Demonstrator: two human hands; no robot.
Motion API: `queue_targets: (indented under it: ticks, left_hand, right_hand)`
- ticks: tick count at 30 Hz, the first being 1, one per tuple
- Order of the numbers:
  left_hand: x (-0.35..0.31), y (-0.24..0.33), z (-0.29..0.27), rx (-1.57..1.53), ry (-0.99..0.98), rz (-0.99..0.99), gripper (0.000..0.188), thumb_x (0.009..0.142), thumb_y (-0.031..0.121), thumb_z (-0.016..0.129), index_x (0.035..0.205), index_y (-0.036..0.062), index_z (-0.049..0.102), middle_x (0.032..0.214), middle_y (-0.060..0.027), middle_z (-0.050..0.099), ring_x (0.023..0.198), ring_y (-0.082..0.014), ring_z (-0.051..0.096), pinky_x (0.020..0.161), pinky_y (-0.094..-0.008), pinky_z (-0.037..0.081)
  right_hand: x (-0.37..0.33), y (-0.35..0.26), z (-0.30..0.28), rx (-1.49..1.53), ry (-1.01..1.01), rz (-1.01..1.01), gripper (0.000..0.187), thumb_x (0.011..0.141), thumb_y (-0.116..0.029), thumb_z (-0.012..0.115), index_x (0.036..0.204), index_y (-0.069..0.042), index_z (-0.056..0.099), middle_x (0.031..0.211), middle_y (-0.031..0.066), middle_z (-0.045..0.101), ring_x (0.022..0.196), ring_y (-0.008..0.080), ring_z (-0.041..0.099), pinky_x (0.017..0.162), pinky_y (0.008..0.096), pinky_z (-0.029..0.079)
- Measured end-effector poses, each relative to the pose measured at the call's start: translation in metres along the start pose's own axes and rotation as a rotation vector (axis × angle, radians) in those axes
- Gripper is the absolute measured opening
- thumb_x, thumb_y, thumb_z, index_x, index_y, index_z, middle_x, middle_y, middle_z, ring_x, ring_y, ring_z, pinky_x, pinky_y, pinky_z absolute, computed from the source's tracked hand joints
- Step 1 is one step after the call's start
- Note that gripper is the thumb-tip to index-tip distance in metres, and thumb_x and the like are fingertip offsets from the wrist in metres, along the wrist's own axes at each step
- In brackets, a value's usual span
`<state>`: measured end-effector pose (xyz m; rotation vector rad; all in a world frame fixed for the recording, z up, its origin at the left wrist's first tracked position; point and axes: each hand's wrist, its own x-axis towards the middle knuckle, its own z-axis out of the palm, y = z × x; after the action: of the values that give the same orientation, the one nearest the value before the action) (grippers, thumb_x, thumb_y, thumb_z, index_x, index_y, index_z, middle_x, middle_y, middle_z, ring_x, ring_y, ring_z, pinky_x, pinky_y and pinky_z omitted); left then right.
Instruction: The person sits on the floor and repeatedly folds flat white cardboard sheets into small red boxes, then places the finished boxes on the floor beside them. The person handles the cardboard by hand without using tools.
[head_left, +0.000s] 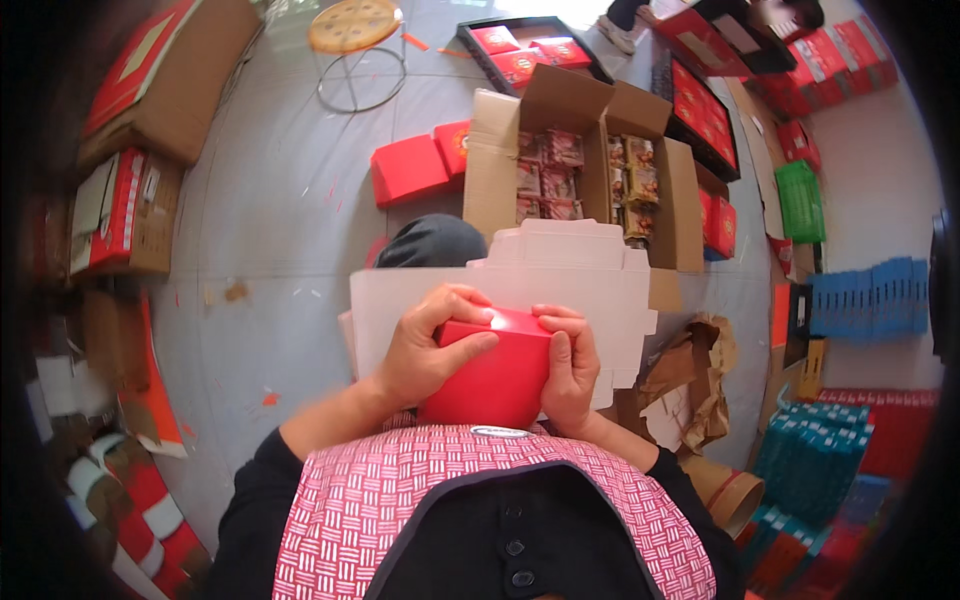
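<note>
Close in front of my body I hold a red paperboard box (485,385) with both hands. My left hand (430,335) grips its far left edge, with the thumb on the near face and the fingers curled over the top. At the right side, my right hand (568,370) pinches the far right corner between thumb and fingers. Flat, pale die-cut box blanks (400,290) lie beneath the red box and my hands, apparently across my lap. The red box's underside is hidden.
An open cardboard carton (490,150) with pink and gold packets stands ahead. Left of it sit red boxes (410,168); behind is a black tray (470,42). A round stool (353,25) stands far left. Crumpled brown paper (710,385) lies right. Another person's shoe (617,35) shows at the top.
</note>
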<state>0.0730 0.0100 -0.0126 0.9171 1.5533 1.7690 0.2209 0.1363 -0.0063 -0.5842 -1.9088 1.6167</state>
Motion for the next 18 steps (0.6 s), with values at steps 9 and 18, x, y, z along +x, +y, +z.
queue_targets:
  ticks: [9,18]
  left_hand:
    - [0.011,-0.001,-0.025,-0.012,0.345,-0.038,0.011,0.081,0.003,0.065,0.091,0.0023,0.059,0.105,-0.0157,0.062,0.097,-0.0212,0.058,0.091,-0.0337,0.042]
    - [0.022,-0.004,-0.029,0.046,0.411,-0.108,0.017,0.087,0.016,0.06,0.094,0.0022,0.052,0.105,-0.0188,0.058,0.095,-0.0226,0.056,0.09,-0.0363,0.043]
  right_hand:
    - [0.122,-0.013,-0.102,0.099,0.224,-0.162,0.028,0.096,-0.018,0.05,0.117,0.002,0.053,0.116,0.013,0.057,0.107,0.0172,0.055,0.093,0.0313,0.044]
    - [0.215,0.303,-0.162,-0.971,-0.14,0.292,0.045,0.072,-0.014,0.07,0.112,0.001,0.057,0.111,0.0206,0.061,0.107,0.0362,0.057,0.093,0.0405,0.045]
